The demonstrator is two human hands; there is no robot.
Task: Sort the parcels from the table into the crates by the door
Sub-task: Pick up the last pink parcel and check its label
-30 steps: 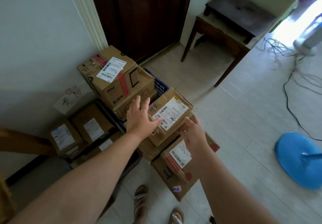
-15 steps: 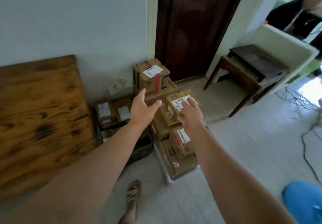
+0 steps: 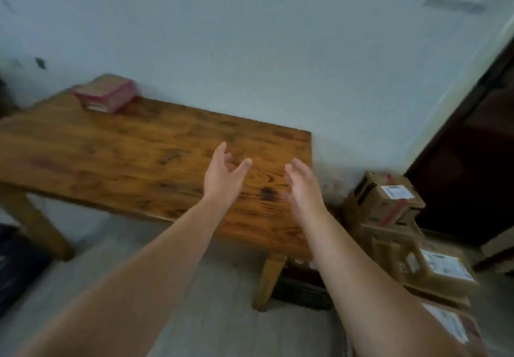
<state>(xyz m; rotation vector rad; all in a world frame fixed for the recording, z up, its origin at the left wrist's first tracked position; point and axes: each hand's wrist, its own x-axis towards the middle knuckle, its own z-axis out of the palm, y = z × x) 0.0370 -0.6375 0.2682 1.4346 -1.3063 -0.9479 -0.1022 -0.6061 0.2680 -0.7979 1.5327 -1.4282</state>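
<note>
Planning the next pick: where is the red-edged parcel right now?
In the head view, the red-edged parcel sits at the far left corner of the wooden table, close to the wall.

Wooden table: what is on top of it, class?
One pink-edged parcel at the table's far left corner. The left hand and right hand hide patches of the top.

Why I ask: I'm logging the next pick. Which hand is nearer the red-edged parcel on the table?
Left. The left hand hovers over the table, the parcel beyond to its left; the right hand hangs farther right.
</note>
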